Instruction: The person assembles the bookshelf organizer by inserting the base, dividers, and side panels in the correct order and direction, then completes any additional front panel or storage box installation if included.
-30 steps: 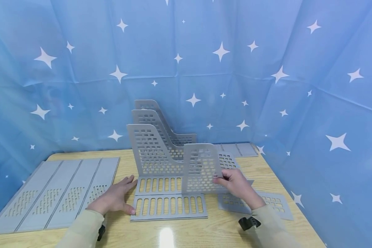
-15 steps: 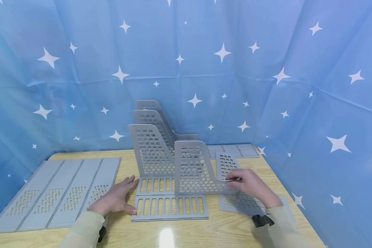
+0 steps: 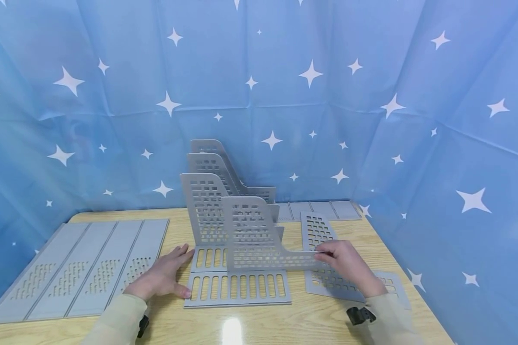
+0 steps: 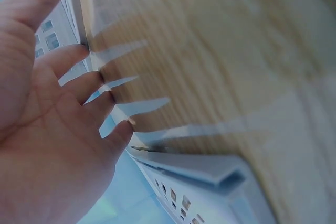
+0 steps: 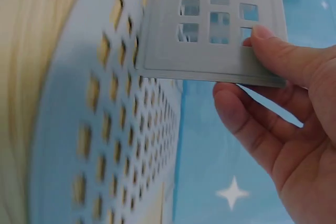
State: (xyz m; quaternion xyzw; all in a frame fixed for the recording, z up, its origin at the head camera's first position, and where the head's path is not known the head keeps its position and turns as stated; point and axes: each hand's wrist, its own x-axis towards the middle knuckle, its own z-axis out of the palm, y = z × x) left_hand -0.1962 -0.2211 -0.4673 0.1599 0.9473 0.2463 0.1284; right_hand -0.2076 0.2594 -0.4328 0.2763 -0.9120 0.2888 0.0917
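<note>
My right hand (image 3: 347, 263) pinches the low right end of a grey perforated divider panel (image 3: 248, 235), shaped like a magazine-file side. In the right wrist view, the thumb lies on one face of the panel (image 5: 220, 59) and the fingers are behind it. The panel stands upright over the slotted grey base (image 3: 237, 303); whether it is seated there I cannot tell. Several similar panels (image 3: 198, 191) stand upright behind it on the base. My left hand (image 3: 166, 273) rests on the table with spread fingers, its thumb and fingertips at the base's left edge.
Grey grooved panels (image 3: 112, 230) lie flat on the wooden table (image 3: 259, 330) at the left. To the right lie loose perforated panels (image 3: 328, 282). Another grooved piece (image 3: 323, 209) lies at the back, before a blue starry curtain (image 3: 371, 72).
The right hand first shifted its grip to the low end of the divider panel. The panel has moved left over the base. The left hand has stayed in place.
</note>
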